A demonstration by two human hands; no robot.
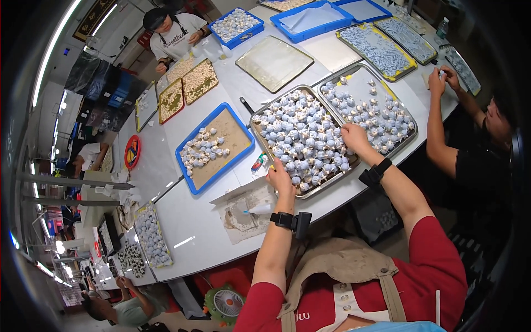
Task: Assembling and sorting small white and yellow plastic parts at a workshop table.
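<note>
A metal tray [327, 188] lies in front of me, heaped with small round pale blue pieces with cream tips [301, 127]. My left hand [280, 177] is closed round its left rim near the front corner. At the opposite side my right hand [355, 138] grips the rim where it meets a second metal tray [359, 84], which holds more such pieces, loosely spread. Its fingertips are partly hidden among the pieces. Left of my left hand lie a small red and green packet [259, 162] and a flat cardboard piece [235, 224] with a white, blue-tipped cone-shaped item [259, 209].
A blue-rimmed tray [191, 183] with a few pieces stands to the left. An unfilled flat tray [275, 63] and several blue and yellow-edged trays [376, 51] lie farther back. One co-worker [177, 36] stands across the table; another [470, 133] sits at right, hands raised.
</note>
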